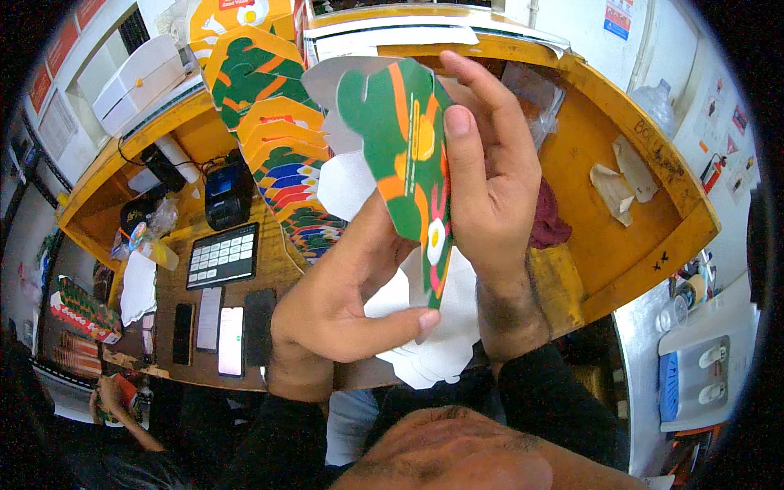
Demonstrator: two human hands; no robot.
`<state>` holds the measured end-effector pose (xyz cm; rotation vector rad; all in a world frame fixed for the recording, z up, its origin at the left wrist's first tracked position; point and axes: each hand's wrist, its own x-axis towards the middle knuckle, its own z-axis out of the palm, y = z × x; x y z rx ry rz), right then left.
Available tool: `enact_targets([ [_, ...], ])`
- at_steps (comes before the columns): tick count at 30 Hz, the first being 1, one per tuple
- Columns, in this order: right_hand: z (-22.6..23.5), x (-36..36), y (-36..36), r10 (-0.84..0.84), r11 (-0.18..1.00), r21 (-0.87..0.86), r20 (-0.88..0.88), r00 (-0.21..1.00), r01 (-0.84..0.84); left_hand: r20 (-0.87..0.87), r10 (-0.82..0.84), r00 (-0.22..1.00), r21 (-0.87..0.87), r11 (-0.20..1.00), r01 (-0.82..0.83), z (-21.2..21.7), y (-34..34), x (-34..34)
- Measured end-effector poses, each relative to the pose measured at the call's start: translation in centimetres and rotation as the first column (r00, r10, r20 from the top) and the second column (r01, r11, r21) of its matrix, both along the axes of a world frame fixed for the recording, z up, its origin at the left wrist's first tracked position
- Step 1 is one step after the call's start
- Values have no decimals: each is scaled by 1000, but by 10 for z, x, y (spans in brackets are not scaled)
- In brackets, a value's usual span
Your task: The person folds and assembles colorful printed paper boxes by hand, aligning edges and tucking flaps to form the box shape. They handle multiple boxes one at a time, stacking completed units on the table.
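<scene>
My left hand (343, 302) & right hand (482, 188) both grip a flat green-orange carton blank (404, 155); matching stack (282, 155) on tabletop (269, 253) to the left.

A yellow wooden counter (629, 245) with raised edges fills the room's middle; white walls (572, 20) carry posters behind it.

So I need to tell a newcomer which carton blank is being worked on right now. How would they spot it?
Start at the wooden counter with its raised yellow rim. In front of it, the left hand and right hand hold up one flat carton blank, printed green and orange. Unlike the stacked blanks on the counter, it is lifted and partly folded.
</scene>
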<state>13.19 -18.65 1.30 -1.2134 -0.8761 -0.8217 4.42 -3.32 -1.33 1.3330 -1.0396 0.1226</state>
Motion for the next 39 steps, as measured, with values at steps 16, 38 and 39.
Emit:
enact_targets([
  [16, 18, 21, -35, -246, 812, -208, 726, 642, 545, -294, 79, 952, -450, 868, -211, 15, -3, 3],
  [38, 20, -4, -43, -154, 823, -378, 570, 807, 425, 236, 720, 652, -89, 685, -723, 1, 15, -3],
  [39, 21, -2, -46, -133, 822, -394, 569, 812, 411, 246, 746, 619, -77, 652, -755, 2, 13, -7],
])
